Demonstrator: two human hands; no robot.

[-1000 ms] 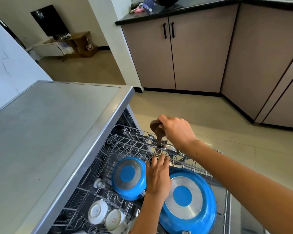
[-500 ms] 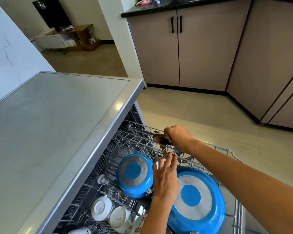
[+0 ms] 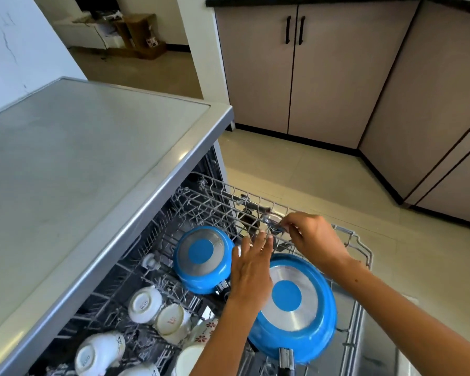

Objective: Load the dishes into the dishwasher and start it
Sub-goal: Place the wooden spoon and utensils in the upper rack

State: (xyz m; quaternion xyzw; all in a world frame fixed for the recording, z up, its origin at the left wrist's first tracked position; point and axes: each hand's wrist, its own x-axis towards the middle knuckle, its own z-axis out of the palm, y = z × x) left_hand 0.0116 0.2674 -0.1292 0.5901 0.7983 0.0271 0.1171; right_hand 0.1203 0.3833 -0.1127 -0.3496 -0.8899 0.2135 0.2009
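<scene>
The pulled-out wire rack (image 3: 362, 241) of the dishwasher holds a small blue pan (image 3: 201, 257) and a large blue pan (image 3: 296, 305), both bottom up. Several white cups (image 3: 144, 305) lie upside down at its near left. My right hand (image 3: 314, 240) reaches over the rack's far side, its fingertips pinching a shiny metal spoon (image 3: 269, 219). A dark wooden utensil (image 3: 248, 221) lies beside the spoon, low among the wires. My left hand (image 3: 251, 265) hovers between the two pans with fingers straight, holding nothing.
The dishwasher's grey top (image 3: 92, 158) fills the left of the view. Beige cabinets (image 3: 296, 71) with black handles line the far wall and the right side. Tiled floor (image 3: 310, 169) lies beyond the rack. An open doorway shows a room at the far left.
My right hand has lowered the utensils from upright above the rack down into its far side. My left hand stayed between the pans. The view tilted downward.
</scene>
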